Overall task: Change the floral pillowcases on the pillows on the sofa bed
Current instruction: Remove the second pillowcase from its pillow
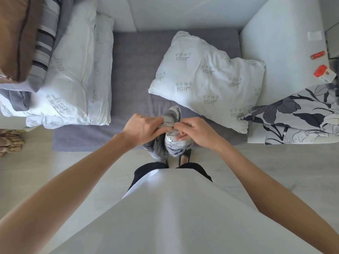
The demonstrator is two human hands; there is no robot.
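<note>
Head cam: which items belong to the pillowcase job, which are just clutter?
Job: grey-white floral pillowcase gripped by left hand and right hand; bare white printed pillow; floral bedding.
Clutter: red packet; red lighter; striped grey bedding.

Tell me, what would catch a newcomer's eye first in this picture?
Two bare arms reach out from below, the left hand and the right hand gripping a bunched floral pillowcase over the near edge of the grey sofa bed. Just beyond lies a bare white pillow with printed lettering. On the right, another floral-covered pillow rests on the white armrest.
</note>
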